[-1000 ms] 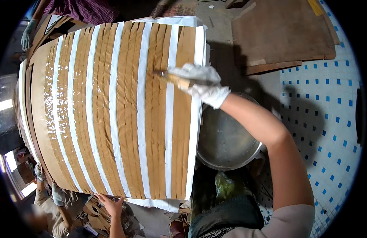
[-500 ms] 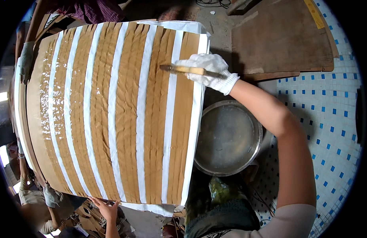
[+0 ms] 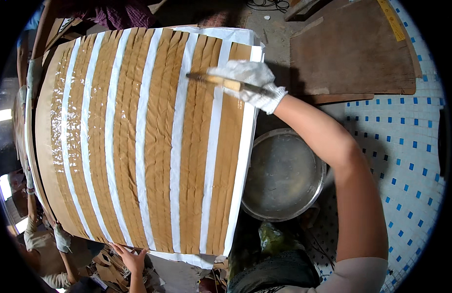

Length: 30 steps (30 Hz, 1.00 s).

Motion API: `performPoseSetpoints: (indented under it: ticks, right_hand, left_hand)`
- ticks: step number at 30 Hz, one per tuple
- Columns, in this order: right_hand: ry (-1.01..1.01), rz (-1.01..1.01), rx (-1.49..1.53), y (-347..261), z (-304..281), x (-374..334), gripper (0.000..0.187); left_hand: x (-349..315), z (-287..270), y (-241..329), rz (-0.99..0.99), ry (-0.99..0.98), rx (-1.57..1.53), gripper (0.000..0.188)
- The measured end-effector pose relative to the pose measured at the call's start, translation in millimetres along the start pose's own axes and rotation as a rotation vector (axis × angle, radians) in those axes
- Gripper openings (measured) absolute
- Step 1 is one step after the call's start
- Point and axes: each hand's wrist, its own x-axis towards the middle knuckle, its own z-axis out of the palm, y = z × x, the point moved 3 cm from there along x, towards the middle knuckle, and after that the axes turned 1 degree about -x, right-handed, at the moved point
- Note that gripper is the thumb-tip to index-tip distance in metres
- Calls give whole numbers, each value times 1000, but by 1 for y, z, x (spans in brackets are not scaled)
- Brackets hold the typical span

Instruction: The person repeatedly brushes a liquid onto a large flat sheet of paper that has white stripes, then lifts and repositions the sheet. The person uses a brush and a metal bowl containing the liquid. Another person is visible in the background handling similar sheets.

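Observation:
A broad stack of overlapping brown and white paper strips (image 3: 155,195) fills the middle, its left part shining wet. My right hand (image 3: 250,80), in a white knitted glove, is closed around the wooden handle of a brush (image 3: 229,84). The dark tip of this brush lies over a white strip near the upper right of the stack. My bare left hand (image 3: 131,258) rests at the lower edge of the paper, fingers spread and thumb apart. Below my right forearm stands a round metal basin (image 3: 321,188) with cloudy liquid inside.
Gloved hands of other people, one of them a lower-left glove (image 3: 63,238), are at the stack's far left edge. A wooden board (image 3: 353,53) lies at upper right beside blue-dotted tile flooring (image 3: 392,141). Cardboard scraps (image 3: 108,268) lie at lower left.
My right hand has moved the brush left and slightly up, from brown paper onto a white strip. My left hand has stayed at the lower edge. The whole view has shifted slightly.

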Motion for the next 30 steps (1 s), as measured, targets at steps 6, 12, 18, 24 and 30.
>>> performPoseSetpoints:
  ticks: [6,12,18,24,30]
  right_hand:
    - [433,16,-39,75,-9,60,32]
    - [155,60,525,33,29,57,42]
    - [434,90,96,29,-23,63,40]
    - [306,-304,179,12,36,-32,43]
    - [201,230,-194,98,-12,-9,49]
  left_hand:
    - [9,14,-20,33,16,43,146]
    - [3,9,-15,23,1,-35,147]
    - [2,6,-7,70,3,-40,144]
    - [-6,9,-21,56,41,29,144]
    - [6,12,-15,133,59,34,140]
